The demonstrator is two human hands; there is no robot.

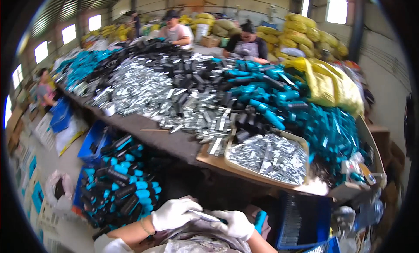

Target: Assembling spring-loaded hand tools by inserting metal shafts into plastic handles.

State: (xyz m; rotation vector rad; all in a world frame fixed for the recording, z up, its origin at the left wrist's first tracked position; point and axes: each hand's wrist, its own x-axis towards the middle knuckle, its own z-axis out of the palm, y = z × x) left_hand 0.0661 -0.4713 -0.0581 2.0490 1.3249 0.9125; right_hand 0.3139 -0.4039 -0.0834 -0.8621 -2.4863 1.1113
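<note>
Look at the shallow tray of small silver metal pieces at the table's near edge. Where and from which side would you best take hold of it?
Probably by the tray's raised rim at its near-left corner, from the person's side. That corner juts past the table edge, so fingers could get beneath it. The far side is hemmed in by piled teal-and-black handles. It looks full, so use both hands.

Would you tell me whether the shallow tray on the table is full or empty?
Full: the tray is heaped with small silver metal pieces.

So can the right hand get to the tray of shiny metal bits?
Probably yes. The right hand sits just below the tray, with only a dark gap and table edge between. But it already holds a blue-handled tool, so it isn't free.
</note>
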